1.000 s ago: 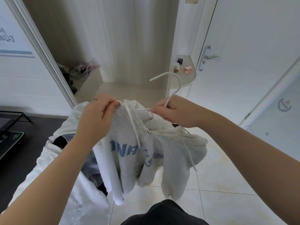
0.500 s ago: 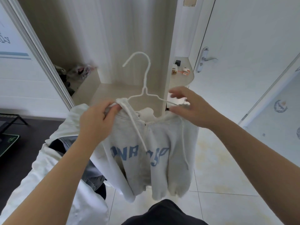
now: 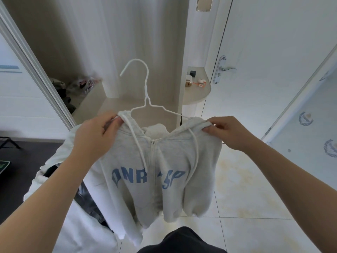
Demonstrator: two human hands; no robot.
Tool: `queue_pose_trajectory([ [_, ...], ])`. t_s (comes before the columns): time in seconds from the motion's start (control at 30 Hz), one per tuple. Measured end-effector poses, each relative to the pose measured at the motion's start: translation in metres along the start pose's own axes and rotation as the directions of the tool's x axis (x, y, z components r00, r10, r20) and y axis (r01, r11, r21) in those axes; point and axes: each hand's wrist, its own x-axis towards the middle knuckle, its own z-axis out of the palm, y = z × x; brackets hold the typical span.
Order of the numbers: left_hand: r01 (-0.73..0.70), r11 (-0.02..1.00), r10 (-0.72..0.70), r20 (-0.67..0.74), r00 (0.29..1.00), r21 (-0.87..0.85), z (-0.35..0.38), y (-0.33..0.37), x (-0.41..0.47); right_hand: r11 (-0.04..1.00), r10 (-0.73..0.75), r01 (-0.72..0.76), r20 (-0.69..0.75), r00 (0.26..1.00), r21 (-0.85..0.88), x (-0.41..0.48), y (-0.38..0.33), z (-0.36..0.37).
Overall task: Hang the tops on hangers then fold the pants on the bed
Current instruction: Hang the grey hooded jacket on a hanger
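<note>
Bright, soft light washes the white door (image 3: 273,42) and glossy floor (image 3: 246,198) pale; shadows are faint. The wide lens bows straight lines near the edges. Focus is sharp throughout.

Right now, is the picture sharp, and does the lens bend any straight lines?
Head view: the light grey zip hoodie and thin white wire hanger are sharp; the wide lens tilts the white sliding-door frame at left; daylight is even, without hard shadows; the pale floor tiles look slightly washed out.
</note>
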Motion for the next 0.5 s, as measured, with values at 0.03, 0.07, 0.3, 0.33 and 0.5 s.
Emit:
queue_pose_trajectory([
  [0.03,-0.019,1.0,0.019,-0.003,1.0,0.016,-0.001,0.0,0.001,1.0,-0.01,0.009,0.013,1.0,0.022,0.002,-0.004,-0.004],
  [0.07,-0.033,0.999,0.033,-0.009,0.999,0.024,-0.004,0.0,0.003,0.998,-0.015,0.014,0.019,1.0,0.067,0.005,-0.008,-0.007],
  [0.3,-0.065,0.997,0.067,-0.037,0.997,0.04,-0.017,-0.002,0.007,0.889,0.067,-0.18,0.27,0.96,0.42,0.019,-0.02,-0.023],
  [0.33,-0.067,0.997,0.069,-0.041,0.997,0.042,-0.016,-0.001,0.007,0.902,0.063,-0.162,0.249,0.966,0.4,0.021,-0.02,-0.024],
  [0.5,-0.111,0.991,0.114,-0.029,0.993,0.079,-0.019,0.002,0.006,0.971,-0.009,-0.036,0.183,0.983,0.237,0.03,-0.038,-0.044],
])
